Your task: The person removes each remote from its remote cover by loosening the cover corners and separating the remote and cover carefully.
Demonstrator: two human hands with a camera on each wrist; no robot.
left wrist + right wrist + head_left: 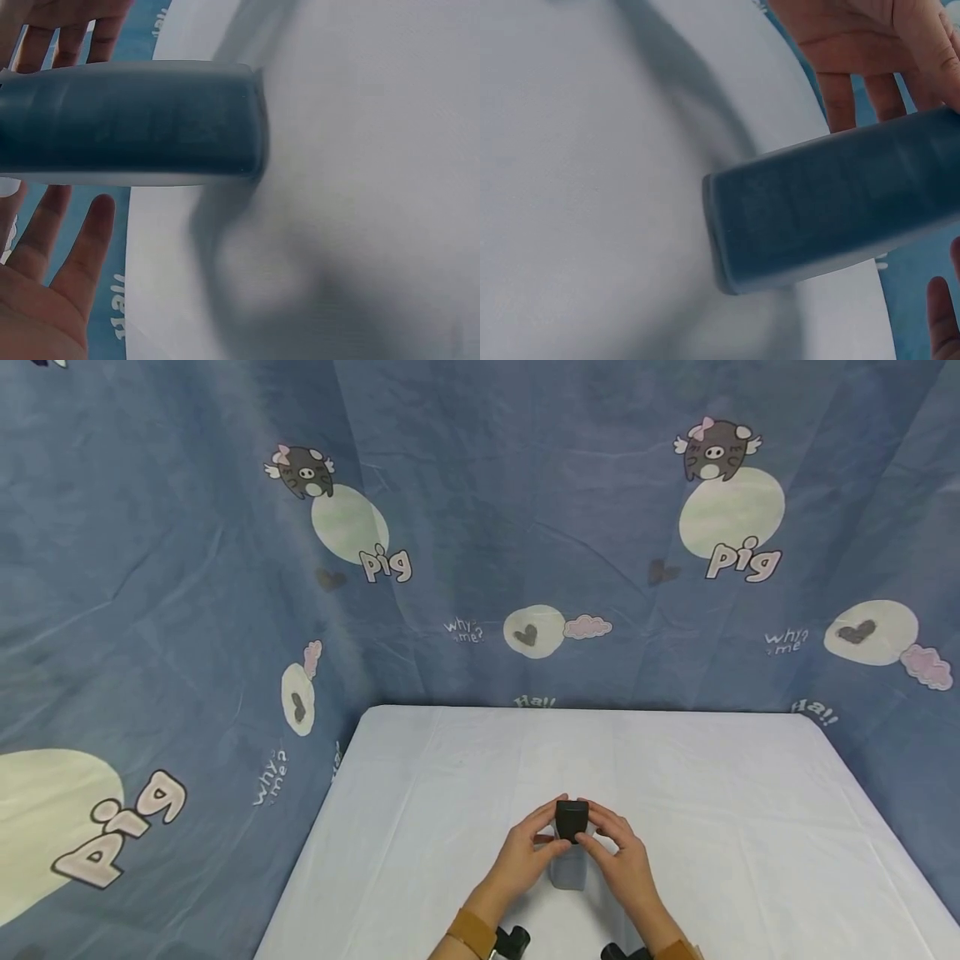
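A bottle with a smoky blue-grey see-through body (568, 870) and a black cap (572, 821) is upright at the white table, between the two hands. My left hand (520, 857) holds its upper part from the left, thumb at the front of the cap. From the right, my right hand (621, 857) grips the same upper part, its thumb also at the cap's lower front edge. In the left wrist view the bottle body (135, 124) lies sideways with its base close over the cloth. The right wrist view shows the bottle body (832, 202) too; the cap is out of that frame.
A white-covered table (420, 793) spreads around the hands. Blue printed fabric (480, 527) hangs behind it and along the left side. Black devices (513, 941) are strapped at both wrists with tan bands (472, 933).
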